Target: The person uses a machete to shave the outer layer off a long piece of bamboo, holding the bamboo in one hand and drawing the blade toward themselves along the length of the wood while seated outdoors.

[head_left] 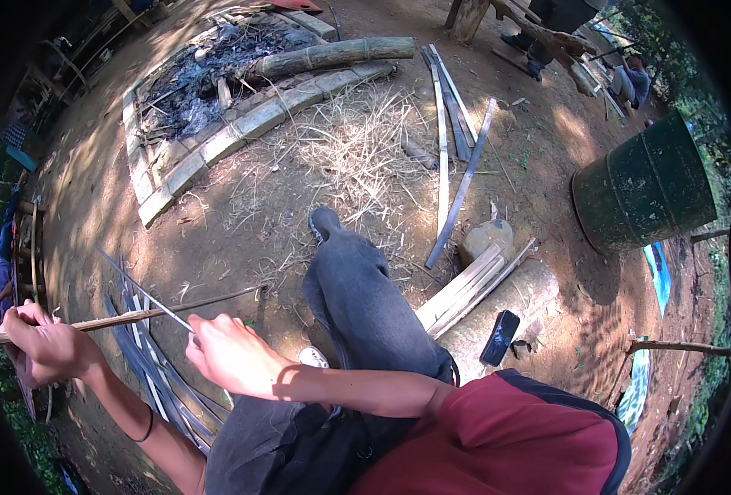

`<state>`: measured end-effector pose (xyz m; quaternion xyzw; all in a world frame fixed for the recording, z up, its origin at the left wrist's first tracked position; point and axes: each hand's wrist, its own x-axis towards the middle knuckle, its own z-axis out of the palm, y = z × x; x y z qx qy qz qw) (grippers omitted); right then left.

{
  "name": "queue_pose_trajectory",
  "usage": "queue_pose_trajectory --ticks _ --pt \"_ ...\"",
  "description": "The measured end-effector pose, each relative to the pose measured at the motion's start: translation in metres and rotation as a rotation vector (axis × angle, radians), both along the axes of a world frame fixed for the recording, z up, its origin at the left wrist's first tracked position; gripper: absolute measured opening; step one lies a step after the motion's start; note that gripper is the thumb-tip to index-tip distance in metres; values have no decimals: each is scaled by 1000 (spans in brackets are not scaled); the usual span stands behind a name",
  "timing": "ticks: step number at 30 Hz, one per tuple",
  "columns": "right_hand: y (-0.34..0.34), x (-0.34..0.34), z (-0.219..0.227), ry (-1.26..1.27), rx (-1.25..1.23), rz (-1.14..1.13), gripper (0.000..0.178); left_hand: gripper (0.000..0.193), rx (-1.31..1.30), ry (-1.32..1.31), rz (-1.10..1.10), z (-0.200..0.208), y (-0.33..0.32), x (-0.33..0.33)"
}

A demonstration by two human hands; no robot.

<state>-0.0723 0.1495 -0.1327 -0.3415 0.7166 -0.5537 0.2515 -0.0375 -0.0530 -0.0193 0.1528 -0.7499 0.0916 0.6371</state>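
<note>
Dirt ground (85, 198) outdoors: L hand (48, 348) grips stick (111, 322), R hand (232, 355) w/ thin blade (140, 286).

Bare brown earth (81, 223) underfoot out here, and sunlight is splashing across it in patches between the shadows! Up on the left there's a block-edged fire pit (258, 122), grey with ash (185, 103), a thick log (340, 55) at its side; over right, a dark green drum (646, 186), greenery (699, 91) beyond.

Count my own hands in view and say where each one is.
2. Your left hand grips a long stick near the picture's left edge; your right hand, farther right, holds a thin blade. Neither is hidden.
</note>
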Motion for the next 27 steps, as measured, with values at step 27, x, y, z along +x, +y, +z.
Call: queue_pose_trajectory --ticks 27 --pt "-17 15 -44 95 124 22 20 6 -275 28 131 18 0 9"
